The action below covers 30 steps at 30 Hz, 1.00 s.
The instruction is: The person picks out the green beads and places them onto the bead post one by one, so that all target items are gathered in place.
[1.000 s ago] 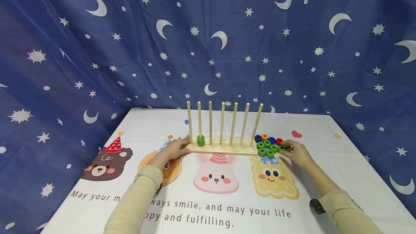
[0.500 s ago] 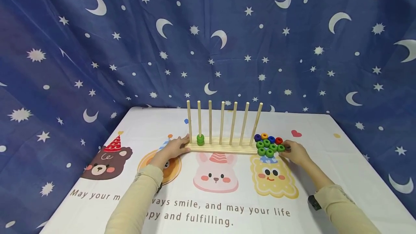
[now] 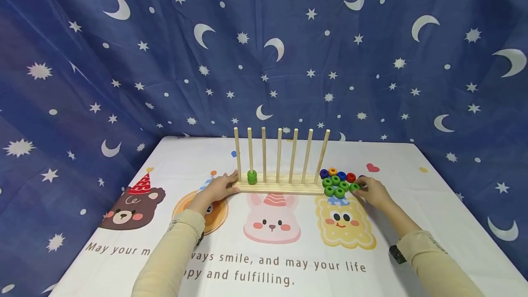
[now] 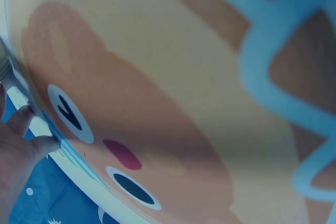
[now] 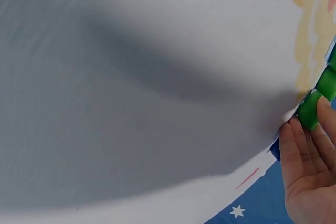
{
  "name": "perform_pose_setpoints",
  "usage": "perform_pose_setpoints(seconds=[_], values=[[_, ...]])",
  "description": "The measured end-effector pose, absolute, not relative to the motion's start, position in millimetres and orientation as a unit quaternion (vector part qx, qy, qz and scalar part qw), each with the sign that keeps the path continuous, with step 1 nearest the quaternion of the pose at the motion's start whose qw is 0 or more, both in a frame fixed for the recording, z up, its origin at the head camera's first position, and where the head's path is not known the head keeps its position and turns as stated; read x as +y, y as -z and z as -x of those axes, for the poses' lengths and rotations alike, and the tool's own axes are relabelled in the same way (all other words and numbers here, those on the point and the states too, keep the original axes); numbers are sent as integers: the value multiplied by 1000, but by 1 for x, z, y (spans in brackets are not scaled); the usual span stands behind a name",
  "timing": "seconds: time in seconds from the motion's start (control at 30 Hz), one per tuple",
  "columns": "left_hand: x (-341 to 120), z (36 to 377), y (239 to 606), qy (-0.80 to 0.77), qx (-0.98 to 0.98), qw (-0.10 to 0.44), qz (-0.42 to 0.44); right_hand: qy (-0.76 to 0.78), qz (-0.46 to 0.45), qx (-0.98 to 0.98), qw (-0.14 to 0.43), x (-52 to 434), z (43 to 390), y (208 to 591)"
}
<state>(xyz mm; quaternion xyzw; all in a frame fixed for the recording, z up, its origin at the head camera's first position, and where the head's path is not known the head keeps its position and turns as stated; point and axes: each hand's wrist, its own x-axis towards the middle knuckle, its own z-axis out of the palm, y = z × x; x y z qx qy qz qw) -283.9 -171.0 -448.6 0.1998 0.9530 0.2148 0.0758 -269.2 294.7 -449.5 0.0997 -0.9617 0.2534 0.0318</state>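
A wooden peg rack [image 3: 284, 189] with several upright pegs stands at mid-table. Two green beads [image 3: 252, 177] are stacked on its second peg from the left. My left hand [image 3: 218, 188] holds the rack's left end, thumb in front and fingers behind. To the right of the rack lies a cluster of ring beads, several green, plus an orange bead [image 3: 332, 171], a blue bead [image 3: 341, 175] and a red bead [image 3: 350, 178]. At the cluster's right edge my right hand [image 3: 374, 193] pinches a green bead [image 5: 308, 110]. A purple bead [image 3: 362, 178] shows just behind its fingers.
Another purple bead [image 3: 324, 173] lies close to the rack's right end. The white tablecloth [image 3: 330, 283] has printed cartoon figures and lettering. A blue curtain [image 3: 231, 68] with moons and stars hangs behind the table.
The right hand shifts slightly at the cluster's right edge, and a purple bead now shows behind its fingers. The left hand stays on the rack. The head view shifts a little.
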Motion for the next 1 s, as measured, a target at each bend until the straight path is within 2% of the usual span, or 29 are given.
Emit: perform_pose_setpoints(seconds=[0.5,1.0], values=[[-171,282,447,-210,955,74,-198,-249,-126,-960,20,291,267,438],[-171,282,442,-203,955,87,-197,-278,-149,-947,66,276,256,421]])
